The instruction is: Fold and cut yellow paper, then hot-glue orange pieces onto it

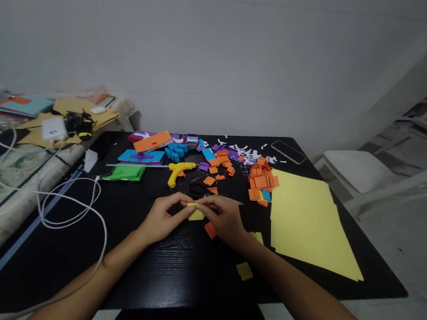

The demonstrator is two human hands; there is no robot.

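A small piece of yellow paper (196, 215) is pinched between my two hands over the black table. My left hand (165, 216) grips its left side with thumb and fingertips. From the other side, my right hand (224, 218) closes on its upper edge. Just beyond the fingers lies a pair of scissors (197, 190) with black handles, partly hidden by my right hand. An orange paper square (210, 230) sits beside my right hand, and a yellow paper square (244, 271) lies nearer the table's front edge.
Yellow sheets (309, 221) cover the table's right side. A yellow glue gun (177, 171), orange paper pieces (261, 178), a green paper stack (125, 172) and a phone (288, 151) lie farther back. A white cable (101, 218) loops across the left. A white chair (353, 169) stands at right.
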